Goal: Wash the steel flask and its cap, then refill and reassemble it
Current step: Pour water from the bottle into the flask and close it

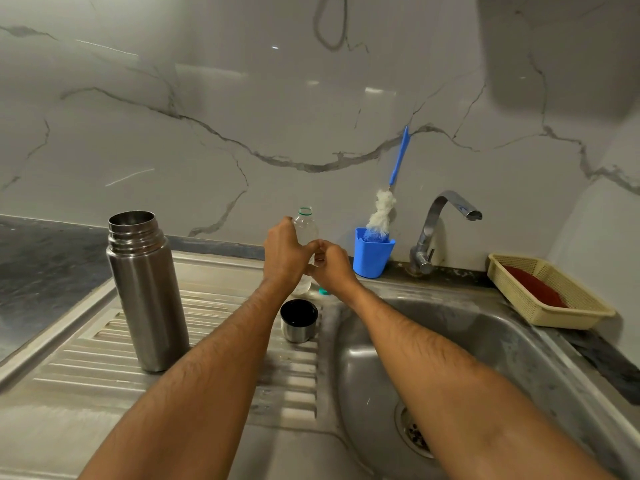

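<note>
Both hands meet at 12 o'clock on the clear plastic bottle (305, 225): the left hand (282, 252) wraps its side, and the right hand (330, 259) pinches lower down, likely to steady it for pouring. The steel flask (147, 289) stands open at 9 o'clock, ready for water. Its cap (298, 320) waits mouth-up in the middle, beside the sink (485, 341).
</note>
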